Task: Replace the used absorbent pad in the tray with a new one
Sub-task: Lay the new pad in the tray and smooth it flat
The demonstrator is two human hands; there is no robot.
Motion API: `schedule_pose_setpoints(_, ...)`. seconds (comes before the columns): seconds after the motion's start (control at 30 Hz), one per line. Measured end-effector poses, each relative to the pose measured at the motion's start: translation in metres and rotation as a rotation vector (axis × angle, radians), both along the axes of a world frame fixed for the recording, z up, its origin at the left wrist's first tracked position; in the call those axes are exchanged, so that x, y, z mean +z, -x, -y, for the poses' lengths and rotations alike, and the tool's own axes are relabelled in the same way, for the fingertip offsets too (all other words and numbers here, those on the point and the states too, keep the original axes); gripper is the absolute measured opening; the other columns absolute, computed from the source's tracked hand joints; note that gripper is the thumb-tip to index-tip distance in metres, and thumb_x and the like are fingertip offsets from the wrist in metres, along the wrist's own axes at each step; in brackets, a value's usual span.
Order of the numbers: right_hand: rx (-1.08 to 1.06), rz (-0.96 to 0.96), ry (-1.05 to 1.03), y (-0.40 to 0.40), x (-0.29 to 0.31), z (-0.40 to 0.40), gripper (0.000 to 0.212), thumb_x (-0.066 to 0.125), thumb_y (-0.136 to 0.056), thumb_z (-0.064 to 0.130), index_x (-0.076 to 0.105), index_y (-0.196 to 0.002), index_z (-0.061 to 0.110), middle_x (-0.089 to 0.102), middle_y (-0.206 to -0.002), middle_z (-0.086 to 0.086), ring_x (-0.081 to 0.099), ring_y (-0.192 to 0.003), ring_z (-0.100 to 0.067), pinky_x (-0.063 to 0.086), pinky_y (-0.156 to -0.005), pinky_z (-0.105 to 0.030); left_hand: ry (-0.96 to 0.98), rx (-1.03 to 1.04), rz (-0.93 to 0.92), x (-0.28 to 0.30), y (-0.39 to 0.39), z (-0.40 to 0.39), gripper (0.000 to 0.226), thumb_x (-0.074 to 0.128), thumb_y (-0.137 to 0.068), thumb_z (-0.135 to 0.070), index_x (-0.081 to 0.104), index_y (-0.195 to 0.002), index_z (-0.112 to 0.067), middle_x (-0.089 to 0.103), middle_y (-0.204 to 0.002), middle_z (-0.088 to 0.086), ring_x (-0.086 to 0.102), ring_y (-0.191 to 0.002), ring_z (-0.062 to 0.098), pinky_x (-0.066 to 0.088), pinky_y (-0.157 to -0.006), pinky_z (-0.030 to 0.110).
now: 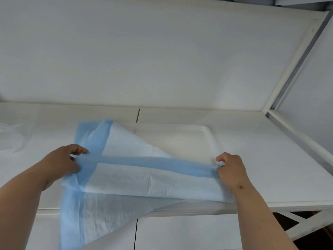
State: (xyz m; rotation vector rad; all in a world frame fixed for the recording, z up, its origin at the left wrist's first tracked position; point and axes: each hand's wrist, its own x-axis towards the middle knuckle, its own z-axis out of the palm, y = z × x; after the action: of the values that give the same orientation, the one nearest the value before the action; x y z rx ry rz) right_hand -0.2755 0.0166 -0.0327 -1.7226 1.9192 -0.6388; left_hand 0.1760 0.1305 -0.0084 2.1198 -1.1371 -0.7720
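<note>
A white absorbent pad with blue borders [137, 179] is stretched between my two hands above the near side of a white tray [207, 131]. My left hand [63, 163] pinches the pad's blue edge at the left. My right hand [231, 168] pinches the same blue edge at the right, over the tray's near right corner. Part of the pad hangs down over the counter's front edge, and another part lies folded over the tray's left half. The tray's right half shows bare and white.
The tray sits on a white counter [270, 159] against a white wall. Clear plastic [10, 138] lies at the far left of the counter. A white frame post [295, 65] rises at the right. Cabinet fronts [189, 231] are below the counter edge.
</note>
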Motion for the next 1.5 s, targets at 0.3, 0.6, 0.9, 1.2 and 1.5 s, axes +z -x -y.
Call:
schedule_pose_setpoints(0.3,-0.025,0.096,0.089,-0.009,0.006,-0.011,0.039,0.046,-0.087,-0.006,0.057,-0.121,0.010,0.039,-0.128,-0.011,0.052,-0.091,-0.021,0.038,-0.079,-0.026,-0.167,-0.056,0.435,0.006,-0.002,-0.001,0.062,0.055,-0.065,0.009,0.062,-0.119,-0.018,0.057,-0.102,0.014,0.062,-0.055,0.031,0.046,-0.046,0.031)
schedule_pose_setpoints(0.6,-0.058,0.064,0.258,-0.014,0.007,-0.015,0.039,0.045,-0.085,-0.009,0.061,-0.116,0.008,0.043,-0.127,-0.010,0.051,-0.107,-0.024,0.036,-0.089,-0.024,0.007,-0.157,0.578,0.001,0.034,-0.002,0.045,0.065,-0.068,-0.023,0.067,-0.113,-0.023,0.055,-0.116,0.011,0.058,-0.104,0.033,0.048,-0.089,0.041)
schedule_pose_setpoints(0.9,0.473,-0.183,0.399,-0.077,0.007,-0.041,0.043,0.045,-0.085,0.042,0.069,-0.107,0.015,0.059,-0.126,-0.008,0.053,-0.118,-0.031,0.044,-0.101,-0.038,-0.258,-0.691,0.639,-0.015,0.120,-0.006,0.126,-0.014,-0.032,-0.099,-0.005,-0.148,-0.048,-0.016,-0.159,-0.015,-0.012,-0.148,0.013,0.000,-0.120,0.045)
schedule_pose_setpoints(1.2,0.625,-0.383,-0.065,-0.073,-0.012,-0.047,0.059,0.026,-0.098,0.058,0.024,-0.152,0.034,0.001,-0.163,0.007,-0.003,-0.150,-0.018,0.001,-0.121,-0.037,-0.471,-0.710,0.702,-0.002,0.111,-0.013,0.084,0.051,-0.084,-0.050,0.001,-0.151,-0.043,-0.016,-0.159,-0.014,-0.010,-0.148,0.013,-0.001,-0.119,0.052)
schedule_pose_setpoints(1.5,0.678,-0.234,-0.026,-0.085,0.009,-0.063,0.110,0.016,-0.054,0.093,0.034,-0.146,0.036,0.007,-0.162,0.010,-0.002,-0.149,-0.013,0.000,-0.121,-0.042,-0.306,-0.512,0.847,0.019,0.109,-0.016,0.051,0.041,-0.091,-0.026,0.041,-0.138,-0.046,0.028,-0.152,-0.021,0.026,-0.140,0.003,0.006,-0.119,0.040)
